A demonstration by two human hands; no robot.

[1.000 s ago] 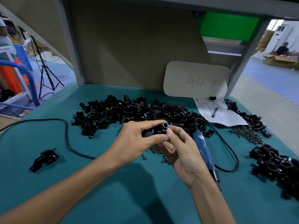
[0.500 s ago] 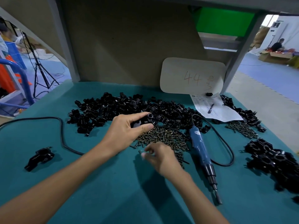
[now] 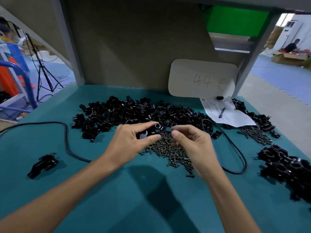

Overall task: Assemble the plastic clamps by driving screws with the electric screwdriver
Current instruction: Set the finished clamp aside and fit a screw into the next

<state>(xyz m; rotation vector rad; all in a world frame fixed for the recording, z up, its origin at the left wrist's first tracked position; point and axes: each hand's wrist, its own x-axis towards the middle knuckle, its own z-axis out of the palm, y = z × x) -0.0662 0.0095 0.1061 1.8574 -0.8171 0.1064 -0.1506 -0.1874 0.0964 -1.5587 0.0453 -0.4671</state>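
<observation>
Black plastic clamp [image 3: 154, 131] sits gripped between the thumb and fingers of the left hand [image 3: 133, 140], just above the screw pile [image 3: 168, 151] on the teal table [image 3: 117, 190]. The right hand [image 3: 193, 145], fingers curled, pinches a thin dark screw [image 3: 165, 131] beside the clamp's round hole. Loose clamp parts [image 3: 127, 113] are heaped behind.

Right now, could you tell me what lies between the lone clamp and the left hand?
Head view: a black cable crosses the mat between lone clamp and left hand.
</observation>
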